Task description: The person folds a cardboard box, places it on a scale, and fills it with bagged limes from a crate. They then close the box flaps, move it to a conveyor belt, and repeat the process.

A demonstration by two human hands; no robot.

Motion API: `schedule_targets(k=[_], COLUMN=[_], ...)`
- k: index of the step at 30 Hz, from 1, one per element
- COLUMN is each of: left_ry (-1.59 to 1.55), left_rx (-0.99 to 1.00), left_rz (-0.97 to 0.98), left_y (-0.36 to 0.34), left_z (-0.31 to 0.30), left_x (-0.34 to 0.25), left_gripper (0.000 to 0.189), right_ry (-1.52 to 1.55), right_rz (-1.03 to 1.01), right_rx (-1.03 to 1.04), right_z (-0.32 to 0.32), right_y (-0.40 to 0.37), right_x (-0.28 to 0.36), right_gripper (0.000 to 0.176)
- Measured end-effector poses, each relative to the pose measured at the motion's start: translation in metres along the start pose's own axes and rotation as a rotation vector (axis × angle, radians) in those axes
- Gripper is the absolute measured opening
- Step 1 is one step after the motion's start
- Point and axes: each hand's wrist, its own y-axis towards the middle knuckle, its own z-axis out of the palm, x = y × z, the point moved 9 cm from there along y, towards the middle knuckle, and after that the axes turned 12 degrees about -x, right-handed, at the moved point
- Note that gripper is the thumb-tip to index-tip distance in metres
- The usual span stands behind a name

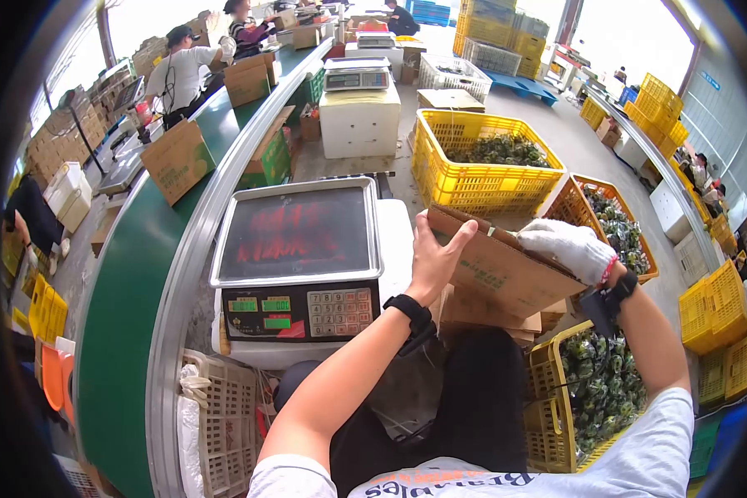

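Clamped on the carton (498, 270) from both ends, long axis 10-to-4 o'clock — left hand (434, 257) at 9, right hand (566, 247) at 2.

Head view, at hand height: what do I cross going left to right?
Green conveyor belt → weighing scale → left hand → cardboard box gripped by both hands → gloved right hand → stacked yellow crates.
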Motion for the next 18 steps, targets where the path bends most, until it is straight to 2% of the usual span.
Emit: schedule_targets(k=[3, 4, 6, 9, 10, 12, 13, 14, 15, 16, 17, 18], left_ry=[0.058, 0.058, 0.252, 0.301, 0.373, 0.338, 0.272, 0.262, 0.214, 0.174, 0.194, 0.197], left_rx=[0.04, 0.047, 0.091, 0.238, 0.309, 0.217, 0.171, 0.134, 0.134, 0.153, 0.223, 0.307], left_rz=[0.088, 0.094, 0.326, 0.415, 0.454, 0.644, 0.747, 0.806, 0.804, 0.808, 0.8, 0.785], left_y=[0.0, -0.005, -0.023, -0.035, -0.038, -0.042, -0.047, -0.049, -0.05, -0.05, -0.05, -0.049], left_z=[0.001, 0.001, 0.006, 0.018, 0.018, 0.015, 0.012, 0.013, 0.013, 0.013, 0.018, 0.026], left_x=[-0.002, -0.009, -0.044, -0.059, -0.06, -0.066, -0.074, -0.071, -0.069, -0.071, -0.069, -0.066], left_gripper=[0.081, 0.081, 0.084, 0.077, 0.074, 0.069, 0.073, 0.073, 0.075, 0.074, 0.07, 0.067], right_ry=[0.032, -0.007, -0.17, -0.221, -0.217, -0.293, -0.359, -0.401, -0.182, -0.279, -0.131, -0.21], right_rz=[0.525, 0.436, 0.277, 0.263, 0.213, -0.083, -0.031, -0.071, 0.281, 0.055, 0.236, 0.006], right_rx=[-0.072, -0.202, -0.366, -0.369, -0.401, -0.619, -0.503, -0.476, -0.419, -0.603, -0.622, -0.722], right_z=[-0.02, -0.032, -0.042, -0.038, -0.042, -0.036, -0.022, -0.013, -0.013, 0.001, -0.002, 0.002], right_y=[0.016, 0.022, 0.032, 0.04, 0.039, 0.026, 0.024, 0.018, 0.021, 0.006, 0.0, -0.009], right_x=[-0.023, -0.013, -0.003, -0.003, 0.008, 0.015, 0.0, -0.006, -0.024, -0.052, -0.063, -0.069], right_gripper=[0.039, 0.038, 0.039, 0.042, 0.035, 0.017, 0.014, 0.017, 0.021, 0.02, 0.025, 0.026])
